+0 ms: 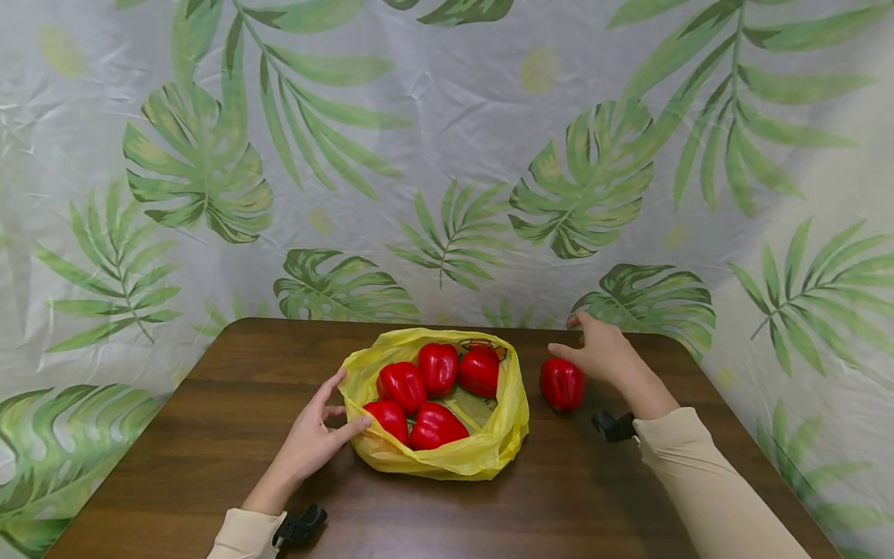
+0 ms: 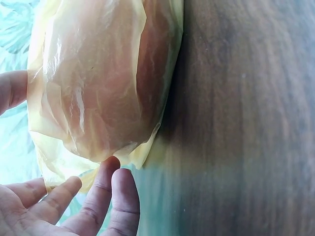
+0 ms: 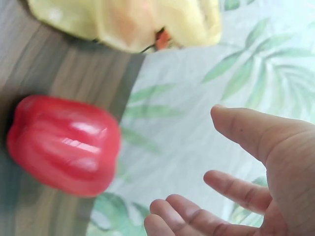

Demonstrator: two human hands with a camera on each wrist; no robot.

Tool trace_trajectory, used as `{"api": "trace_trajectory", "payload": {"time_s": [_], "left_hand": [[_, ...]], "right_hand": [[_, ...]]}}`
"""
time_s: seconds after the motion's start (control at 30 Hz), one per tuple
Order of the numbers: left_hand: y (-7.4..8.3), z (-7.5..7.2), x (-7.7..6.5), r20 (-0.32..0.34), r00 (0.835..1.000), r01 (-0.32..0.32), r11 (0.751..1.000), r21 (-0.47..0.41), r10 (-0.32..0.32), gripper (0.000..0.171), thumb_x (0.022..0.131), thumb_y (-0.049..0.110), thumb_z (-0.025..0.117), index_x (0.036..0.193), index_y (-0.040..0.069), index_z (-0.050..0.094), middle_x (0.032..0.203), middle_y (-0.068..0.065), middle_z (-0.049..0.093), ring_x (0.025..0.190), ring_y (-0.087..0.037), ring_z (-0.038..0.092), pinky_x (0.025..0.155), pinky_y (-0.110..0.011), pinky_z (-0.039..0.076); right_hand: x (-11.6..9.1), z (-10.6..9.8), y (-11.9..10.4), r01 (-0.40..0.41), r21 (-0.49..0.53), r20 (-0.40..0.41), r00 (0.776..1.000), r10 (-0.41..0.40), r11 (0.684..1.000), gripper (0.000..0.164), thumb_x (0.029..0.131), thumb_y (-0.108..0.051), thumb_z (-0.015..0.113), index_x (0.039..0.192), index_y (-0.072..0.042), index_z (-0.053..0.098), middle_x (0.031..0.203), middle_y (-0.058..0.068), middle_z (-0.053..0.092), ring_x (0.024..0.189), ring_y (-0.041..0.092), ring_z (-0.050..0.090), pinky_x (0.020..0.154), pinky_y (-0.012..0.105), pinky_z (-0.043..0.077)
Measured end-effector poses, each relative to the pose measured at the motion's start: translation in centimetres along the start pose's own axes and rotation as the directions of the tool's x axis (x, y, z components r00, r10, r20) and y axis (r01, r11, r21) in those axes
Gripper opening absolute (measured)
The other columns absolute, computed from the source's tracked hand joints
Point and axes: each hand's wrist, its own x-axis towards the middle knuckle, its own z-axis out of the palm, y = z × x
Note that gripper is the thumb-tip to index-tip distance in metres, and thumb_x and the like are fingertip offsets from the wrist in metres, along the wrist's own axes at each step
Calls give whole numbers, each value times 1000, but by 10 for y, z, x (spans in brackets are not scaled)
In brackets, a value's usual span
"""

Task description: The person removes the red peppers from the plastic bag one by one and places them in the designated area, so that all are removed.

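A yellow plastic bag [image 1: 513,411] stands with its mouth spread wide, several red bell peppers [image 1: 438,431] inside it. At the bag's left side, my left hand [image 1: 314,439] rests its spread fingers and thumb near the rim; the left wrist view has those fingertips [image 2: 109,163] against the thin plastic. One more red bell pepper [image 1: 562,384] lies on the table to the right of the bag. Just above and behind that pepper hovers my right hand [image 1: 606,353], thumb and fingers apart. In the right wrist view a gap separates the hand from the pepper [image 3: 66,145].
The dark brown wooden table [image 1: 230,423] carries the bag and the loose pepper. Behind its far edge hangs a pale cloth [image 1: 461,140] printed with green leaves. Black camera mounts [image 1: 302,526] sit on both wrists, below beige sleeves.
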Motion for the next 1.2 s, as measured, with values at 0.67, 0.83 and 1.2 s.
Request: {"api": "trace_trajectory", "payload": {"time_s": [0.67,0.83,1.2], "left_hand": [[-2,-2,-1,-1,1000,-4,1000,1,4,92,96,32,81,170,17,29,174,-19,27,135,-42,62,82,-23,59],[-2,-2,-1,2,1000,-8,1000,-1,8,92,96,33,81,170,16,30,174,-20,27,134,-42,63,83,-24,59],[-2,-1,-1,3,1000,-4,1000,-3,4,92,96,33,81,171,18,28,175,-18,26,136,-41,62,83,-21,58]], "right_hand": [[3,-1,-68,105,129,56,992,-113,986,65,103,-45,71,149,-4,52,123,21,69,96,31,70,81,43,57],[6,4,-82,144,118,62,986,-152,983,63,103,-42,72,148,-4,53,118,19,71,94,31,70,82,44,58],[15,22,-111,162,91,150,973,-174,983,59,102,-43,72,145,-5,58,120,19,71,94,27,69,84,41,57]]}}
